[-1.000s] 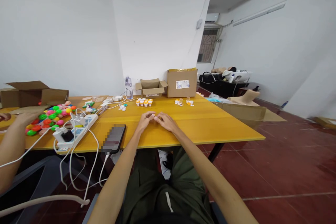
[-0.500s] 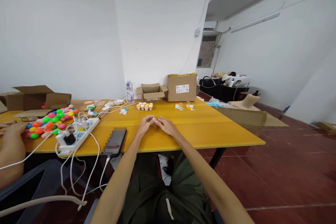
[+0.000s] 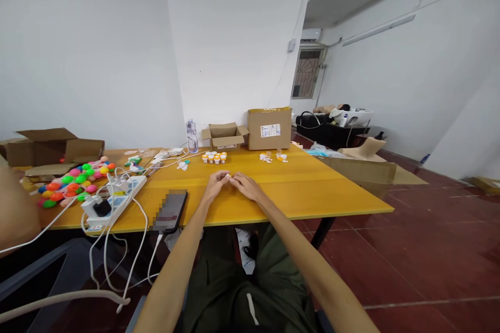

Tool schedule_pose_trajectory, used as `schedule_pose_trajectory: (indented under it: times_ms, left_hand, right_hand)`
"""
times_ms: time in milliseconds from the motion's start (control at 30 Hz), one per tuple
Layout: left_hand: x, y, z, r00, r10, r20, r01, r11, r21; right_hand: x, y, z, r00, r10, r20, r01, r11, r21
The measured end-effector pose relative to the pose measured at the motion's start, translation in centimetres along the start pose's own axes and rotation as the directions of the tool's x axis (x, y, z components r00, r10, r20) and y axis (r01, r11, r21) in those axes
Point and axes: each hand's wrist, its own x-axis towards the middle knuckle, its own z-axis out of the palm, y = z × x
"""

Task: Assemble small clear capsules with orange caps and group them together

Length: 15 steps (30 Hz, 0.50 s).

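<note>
Over the near middle of the wooden table (image 3: 297, 192), my left hand (image 3: 214, 185) and my right hand (image 3: 247, 187) meet at the fingertips. Between them shows a small white piece (image 3: 228, 177), pinched from both sides; it is too small to name. Beyond my hands stands a cluster of small cups with white and orange lids (image 3: 214, 157). Further right lie loose white and clear parts (image 3: 266, 157) and some orange and white parts (image 3: 282, 156).
An open cardboard box (image 3: 225, 138), a closed carton (image 3: 269, 130) and a water bottle (image 3: 191, 137) line the back. Left are a phone (image 3: 172, 212), a power strip (image 3: 117, 207) with trailing cables and colourful balls (image 3: 74, 181). A co-worker's arm (image 3: 17, 208) reaches in.
My hands keep nearly the same pinch on the small white piece. At the far left, the co-worker's arm has moved up and nearer. The view has shifted slightly.
</note>
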Motion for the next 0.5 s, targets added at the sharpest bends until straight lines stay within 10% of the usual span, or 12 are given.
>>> schedule_pose_trajectory:
  times_ms: [500]
  left_hand:
    - [0.0,-0.3,0.1,0.999,0.024,-0.035,-0.023,0.999,0.047]
  right_hand:
    - [0.1,1.0,0.6,1.000,-0.023,-0.013,0.024,0.999,0.027]
